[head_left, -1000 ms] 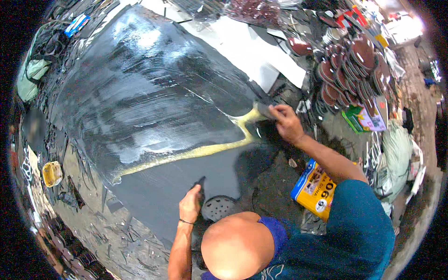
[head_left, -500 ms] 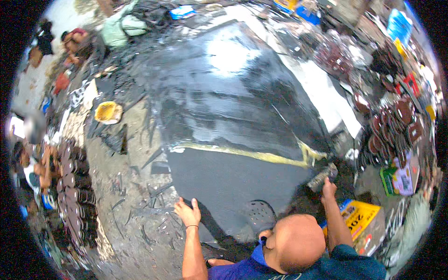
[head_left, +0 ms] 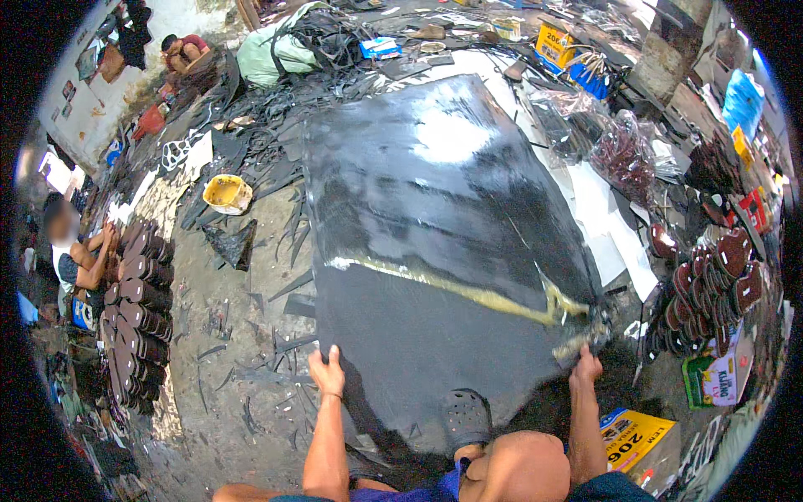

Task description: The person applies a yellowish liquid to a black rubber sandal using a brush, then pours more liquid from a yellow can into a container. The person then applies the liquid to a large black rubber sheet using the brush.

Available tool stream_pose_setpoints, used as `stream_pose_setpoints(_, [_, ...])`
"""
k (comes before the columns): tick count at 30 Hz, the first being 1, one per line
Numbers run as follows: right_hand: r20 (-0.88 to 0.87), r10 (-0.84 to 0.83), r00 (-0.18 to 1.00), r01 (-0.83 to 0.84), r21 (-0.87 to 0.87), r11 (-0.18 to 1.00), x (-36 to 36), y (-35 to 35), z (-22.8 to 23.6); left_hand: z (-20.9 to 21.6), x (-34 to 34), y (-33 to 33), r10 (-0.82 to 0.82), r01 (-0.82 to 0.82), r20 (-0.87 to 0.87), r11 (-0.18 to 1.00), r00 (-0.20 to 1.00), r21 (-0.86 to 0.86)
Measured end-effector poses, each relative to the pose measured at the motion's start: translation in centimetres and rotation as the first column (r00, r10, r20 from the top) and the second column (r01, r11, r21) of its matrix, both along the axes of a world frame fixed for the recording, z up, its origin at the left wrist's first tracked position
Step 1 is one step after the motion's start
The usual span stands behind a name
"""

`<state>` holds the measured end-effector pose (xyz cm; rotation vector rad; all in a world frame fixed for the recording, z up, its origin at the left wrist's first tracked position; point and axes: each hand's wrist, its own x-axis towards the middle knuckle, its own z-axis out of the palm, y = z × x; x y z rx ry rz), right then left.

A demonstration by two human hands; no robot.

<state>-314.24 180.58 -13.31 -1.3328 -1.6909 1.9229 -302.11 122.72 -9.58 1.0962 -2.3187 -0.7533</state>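
A large black sheet [head_left: 401, 326] lies on the floor in front of me, its far part shiny and wet. A ridge of yellowish glue [head_left: 468, 294] crosses it from the left edge to the right. My right hand [head_left: 586, 366] is closed on the handle of a wide, glue-caked brush [head_left: 577, 341] at the sheet's right edge. At the near left edge of the sheet is my left hand [head_left: 326, 372], thumb and fingers apart, holding nothing visible. Between my arms, a black perforated clog [head_left: 467, 418] rests by the sheet's near part.
A tub of yellow glue [head_left: 227, 194] stands left of the sheet among black offcuts [head_left: 230, 243]. Stacked brown soles [head_left: 138, 318] lie farther left, beside a seated person [head_left: 84, 251]. More dark soles [head_left: 711, 289] and a yellow carton [head_left: 640, 439] are on the right.
The view has shifted, so the sheet appears lower and farther right. My left hand has moved left to the sheet's edge. My right hand still holds the brush near the right edge.
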Motion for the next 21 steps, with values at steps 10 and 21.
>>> stream_pose_setpoints(10, [-0.063,0.236,0.97,-0.178,0.478,0.86,-19.6,-9.8,7.1,-1.4,-20.5,-9.2,0.059,-0.059,-0.008,0.997,0.998,-0.046])
stream_pose_setpoints(21, [0.531,0.34,0.776,-0.605,0.778,0.167,-27.6,-3.7,11.1,4.3,-6.8,-4.3,0.198,0.025,-0.32,0.817,0.926,0.576])
